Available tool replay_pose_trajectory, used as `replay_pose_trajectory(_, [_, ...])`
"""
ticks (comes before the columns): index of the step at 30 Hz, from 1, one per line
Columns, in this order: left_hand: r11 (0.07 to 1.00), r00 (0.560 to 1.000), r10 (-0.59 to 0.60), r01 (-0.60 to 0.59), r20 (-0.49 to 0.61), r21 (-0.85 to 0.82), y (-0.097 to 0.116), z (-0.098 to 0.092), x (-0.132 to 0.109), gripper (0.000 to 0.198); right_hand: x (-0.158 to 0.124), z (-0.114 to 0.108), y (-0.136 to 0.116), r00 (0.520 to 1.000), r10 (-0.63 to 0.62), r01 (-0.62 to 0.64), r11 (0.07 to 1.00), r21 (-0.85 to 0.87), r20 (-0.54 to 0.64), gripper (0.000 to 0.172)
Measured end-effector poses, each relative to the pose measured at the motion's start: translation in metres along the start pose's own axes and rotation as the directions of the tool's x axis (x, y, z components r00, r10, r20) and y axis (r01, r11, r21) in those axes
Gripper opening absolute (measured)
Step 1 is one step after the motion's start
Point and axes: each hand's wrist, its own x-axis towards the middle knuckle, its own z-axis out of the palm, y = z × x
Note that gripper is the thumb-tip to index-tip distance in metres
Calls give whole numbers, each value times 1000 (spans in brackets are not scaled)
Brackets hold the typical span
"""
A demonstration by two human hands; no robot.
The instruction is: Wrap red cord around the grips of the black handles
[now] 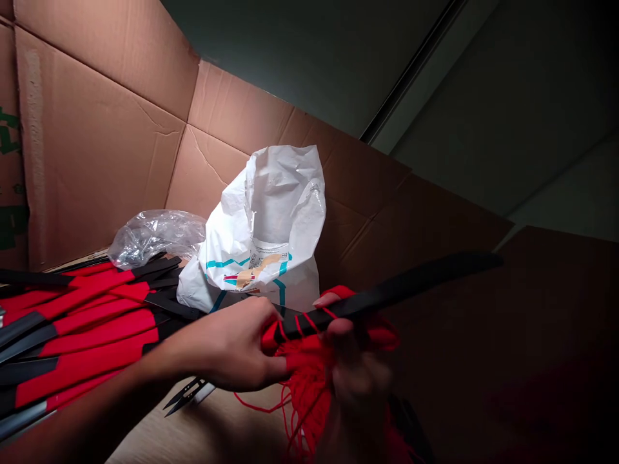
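Both my hands hold one long, slightly curved black piece (411,283), slanting up toward the right. Red cord (309,380) is wound round it in several spaced loops, and a tangled bunch of it hangs underneath. At the left end, the curled fingers of my left hand (242,348) close on the cord-wrapped part. My right hand (360,374) grips the piece near its middle, thumb in front and a finger behind. Much of that hand lies in shadow. Thread snips (186,394) rest on the surface just under my left wrist.
Several red-and-black strips (101,322) are piled at the left. A white plastic bag (290,193) stands with its mouth gaping behind my hands, beside a crumpled clear plastic bag (155,235). Cardboard walls (106,129) rise at the back and left. The right side is dark.
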Motion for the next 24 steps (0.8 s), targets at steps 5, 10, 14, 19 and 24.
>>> replay_pose_trajectory(5, [932,861,25,164,-508,324,-5,29,19,15,0,0,-1,990,-96,78,983,-164,-107,28])
replay_pose_trajectory(10, [998,999,-23,25,43,-57,-7,10,12,26,-2,-10,-4,995,-59,57,998,27,77,41])
replay_pose_trajectory(14, [998,999,-36,35,19,44,-10,12,15,13,3,-5,-6,998,-48,42,984,-175,-31,35])
replay_pose_trajectory(19, [949,939,-78,173,-336,263,-2,15,13,13,1,-13,-7,1000,14,-13,981,-196,5,31])
replay_pose_trajectory(24, [991,987,-83,97,140,-93,-5,3,4,25,-3,-11,-4,999,37,-36,999,-36,17,48])
